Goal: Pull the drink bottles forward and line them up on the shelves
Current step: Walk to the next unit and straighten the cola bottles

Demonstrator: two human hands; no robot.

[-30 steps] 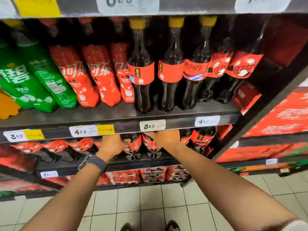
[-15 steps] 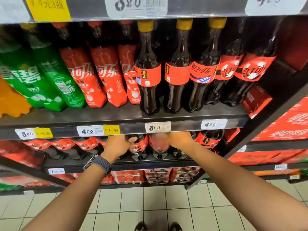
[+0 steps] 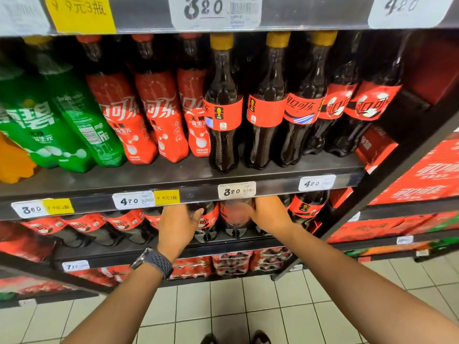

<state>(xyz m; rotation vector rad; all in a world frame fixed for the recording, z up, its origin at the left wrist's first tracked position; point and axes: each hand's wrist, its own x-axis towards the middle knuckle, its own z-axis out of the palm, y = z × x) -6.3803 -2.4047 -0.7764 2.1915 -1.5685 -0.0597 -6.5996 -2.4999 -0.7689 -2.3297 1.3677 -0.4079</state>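
Observation:
On the lower shelf (image 3: 119, 254) stands a row of dark cola bottles with red labels (image 3: 89, 224), partly hidden under the shelf edge above. My left hand (image 3: 177, 225), a watch on its wrist, curls round one cola bottle (image 3: 207, 223), thumb against its label. My right hand (image 3: 269, 217) grips the neighbouring cola bottle (image 3: 236, 216), which looks blurred. Another cola bottle (image 3: 306, 207) stands just right of my right hand.
The shelf above (image 3: 193, 180) carries yellow-capped cola bottles (image 3: 223, 108), red-wrapped bottles (image 3: 154, 115), green bottles (image 3: 74, 115) and an orange one (image 3: 12, 160). Red drink cartons (image 3: 422, 180) are stacked on the right. Shrink-wrapped packs (image 3: 231, 264) sit at the bottom above the tiled floor (image 3: 223, 306).
Both hands stay under the price rail. The right hand has drawn its bottle forward and leftward beside the left hand's bottle; the left hand's thumb has closed toward its bottle.

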